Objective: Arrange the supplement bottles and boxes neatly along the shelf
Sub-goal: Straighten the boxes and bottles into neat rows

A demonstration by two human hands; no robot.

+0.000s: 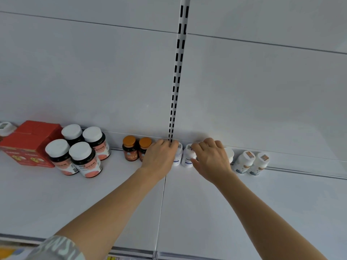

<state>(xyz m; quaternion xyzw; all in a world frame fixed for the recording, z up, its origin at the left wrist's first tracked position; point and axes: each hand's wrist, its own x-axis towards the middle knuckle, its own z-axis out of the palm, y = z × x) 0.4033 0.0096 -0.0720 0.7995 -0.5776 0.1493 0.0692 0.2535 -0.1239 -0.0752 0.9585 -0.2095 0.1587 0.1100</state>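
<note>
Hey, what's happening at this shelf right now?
A person is tidying supplements on a white shelf. The left hand and right hand each grip a small white bottle at the back wall. Amber bottles, dark white-capped bottles and a red box stand to the left.

Left hand hides most of one white bottle.

Shelf, back edge, stock count: red boxes – 2; dark bottles, white caps – 4; amber bottles, orange caps – 2; white bottles – 5 visible, some partly hidden behind hands; white-capped item at far left edge – 1, cut off
</note>
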